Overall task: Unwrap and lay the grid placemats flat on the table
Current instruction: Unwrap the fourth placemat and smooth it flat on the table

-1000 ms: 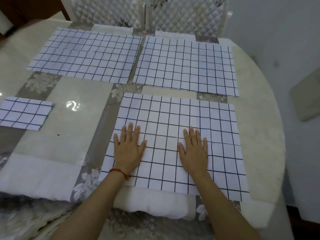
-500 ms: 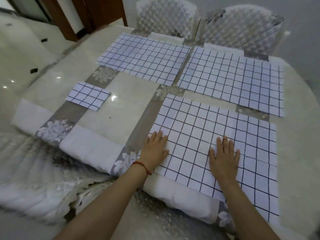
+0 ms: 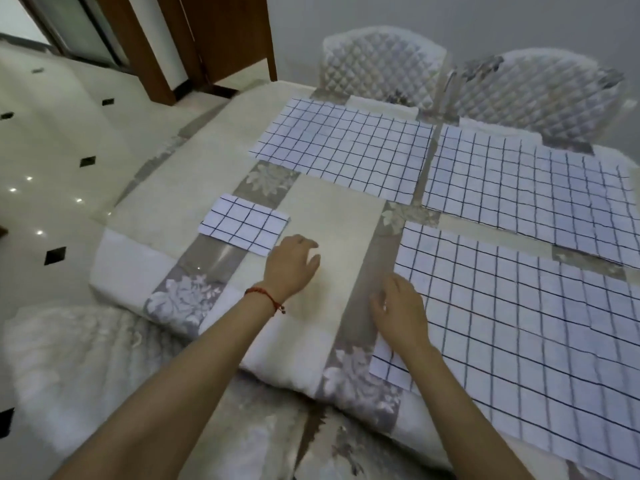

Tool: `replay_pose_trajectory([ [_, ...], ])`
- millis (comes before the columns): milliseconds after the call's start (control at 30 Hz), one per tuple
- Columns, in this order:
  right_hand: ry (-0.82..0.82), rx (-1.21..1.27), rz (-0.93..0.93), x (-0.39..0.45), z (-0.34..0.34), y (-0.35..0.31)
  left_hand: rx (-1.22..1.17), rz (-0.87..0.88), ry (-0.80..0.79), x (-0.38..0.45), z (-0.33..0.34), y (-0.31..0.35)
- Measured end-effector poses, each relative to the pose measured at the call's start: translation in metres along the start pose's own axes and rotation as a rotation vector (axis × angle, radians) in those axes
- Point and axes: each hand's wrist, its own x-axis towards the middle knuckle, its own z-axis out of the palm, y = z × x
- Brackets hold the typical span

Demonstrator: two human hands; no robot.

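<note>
Left hand (image 3: 290, 264), loosely curled and holding nothing, hovers beside the folded placemat (image 3: 244, 223) at centre-left; right hand (image 3: 401, 311), relaxed, touches the lower-right placemat (image 3: 519, 327).

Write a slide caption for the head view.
Three grid placemats lie flat; left hand nears the folded placemat, right hand beside it.

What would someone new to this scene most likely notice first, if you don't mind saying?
Probably the three large grid placemats spread flat: one at the far middle, one at the far right and one nearest the person on the right. Next, the small folded grid placemat lying alone on the left, with the left hand just beside it. The right hand sits at the near placemat's left edge.
</note>
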Motion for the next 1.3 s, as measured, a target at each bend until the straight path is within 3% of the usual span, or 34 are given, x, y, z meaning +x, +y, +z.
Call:
replay_pose_trajectory([
  [233,-0.016,0.180,0.103,0.068,0.054,-0.115,-0.049,-0.209,0.041,0.040,-0.056,-0.151],
  [433,-0.051,0.169,0.177,0.134,0.071,-0.163,-0.054,-0.391,0.019,0.063,-0.064,-0.208],
  [700,-0.062,0.017,0.191,0.197,0.092,-0.199,-0.263,-0.402,0.022,0.079,-0.050,-0.215],
  [833,-0.029,-0.015,0.292,0.195,0.104,-0.203,-0.407,-0.478,0.044,0.087,-0.051,-0.218],
  [1167,0.113,0.568,0.369,0.142,0.084,-0.182,-0.574,-0.476,-0.011,0.070,-0.061,-0.216],
  [1300,0.197,0.765,0.378,0.117,0.071,-0.183,-0.909,-0.517,0.035,0.058,-0.072,-0.201],
])
